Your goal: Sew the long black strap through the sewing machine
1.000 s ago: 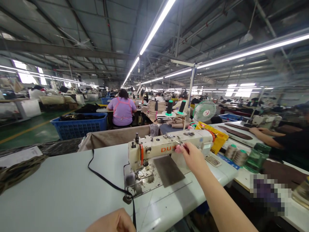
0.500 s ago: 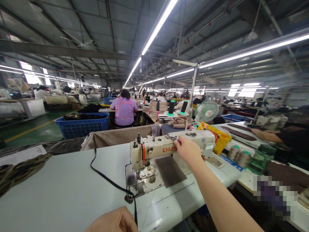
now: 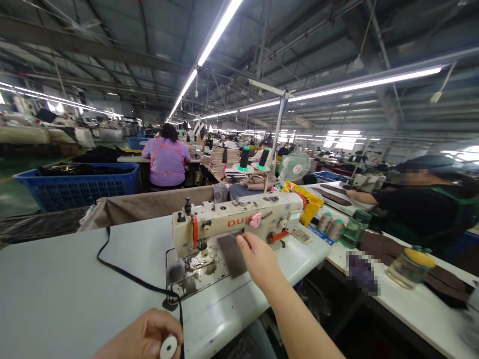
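My left hand (image 3: 140, 336) is at the bottom edge, fingers closed on a small white round disc (image 3: 168, 347), possibly a bobbin or reel. My right hand (image 3: 258, 259) is in front of a cream DURKOPP-style industrial sewing machine (image 3: 228, 222), its fingers at the edge of a dark grey plate (image 3: 231, 255) on the machine bed. Small pink-handled snips (image 3: 255, 219) rest on the machine's arm, just above my right hand, which holds nothing.
A black cord (image 3: 127, 269) lies across the white sewing table (image 3: 75, 294). To the right, a co-worker's hand (image 3: 354, 196) reaches over dark strips. Thread cones, a yellow packet and a jar stand nearby. A blue basket and a seated person are ahead.
My right hand has dropped from the machine's arm to the grey plate, and the pink-handled snips now lie on the arm. A white disc shows in my left hand. The view has turned left.
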`<state>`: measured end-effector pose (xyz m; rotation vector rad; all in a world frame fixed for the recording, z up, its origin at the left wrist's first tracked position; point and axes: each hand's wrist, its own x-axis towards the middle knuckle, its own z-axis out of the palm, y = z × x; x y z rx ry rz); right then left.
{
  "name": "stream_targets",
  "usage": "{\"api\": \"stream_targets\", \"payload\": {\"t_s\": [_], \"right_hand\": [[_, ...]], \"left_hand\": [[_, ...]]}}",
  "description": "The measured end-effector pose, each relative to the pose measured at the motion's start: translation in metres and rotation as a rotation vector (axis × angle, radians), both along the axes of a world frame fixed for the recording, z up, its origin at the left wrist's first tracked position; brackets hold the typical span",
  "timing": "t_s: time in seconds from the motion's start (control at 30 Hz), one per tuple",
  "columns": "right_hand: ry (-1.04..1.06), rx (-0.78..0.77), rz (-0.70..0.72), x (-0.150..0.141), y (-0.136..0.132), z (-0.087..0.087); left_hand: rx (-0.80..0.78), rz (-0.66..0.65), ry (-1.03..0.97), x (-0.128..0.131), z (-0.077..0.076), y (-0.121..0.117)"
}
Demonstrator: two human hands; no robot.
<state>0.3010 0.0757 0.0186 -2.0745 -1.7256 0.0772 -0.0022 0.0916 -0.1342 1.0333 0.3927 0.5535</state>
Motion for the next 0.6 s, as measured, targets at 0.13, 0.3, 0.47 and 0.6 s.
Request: {"api": "stream_targets", "payload": {"t_s": [0.13, 0.3, 0.47, 0.6], "right_hand": [[0.241, -0.095, 0.117, -0.018, -0.021, -0.033], [0.336, -0.261, 0.172, -0.040, -0.040, -0.055], [0.336, -0.368, 0.258, -0.057, -0.054, -0.065], [0.316, -0.458, 0.347, -0.067, -0.057, -0.078]], "left_hand": [[-0.135, 0.379, -0.028, -0.004, -0.008, 0.005], [-0.285, 0.670, -0.162, -0.007, -0.012, 0.018], [-0.203, 0.642, -0.344, -0.001, 0.000, 0.018], [-0.171, 0.621, -0.383, 0.001, 0.008, 0.019]]}}
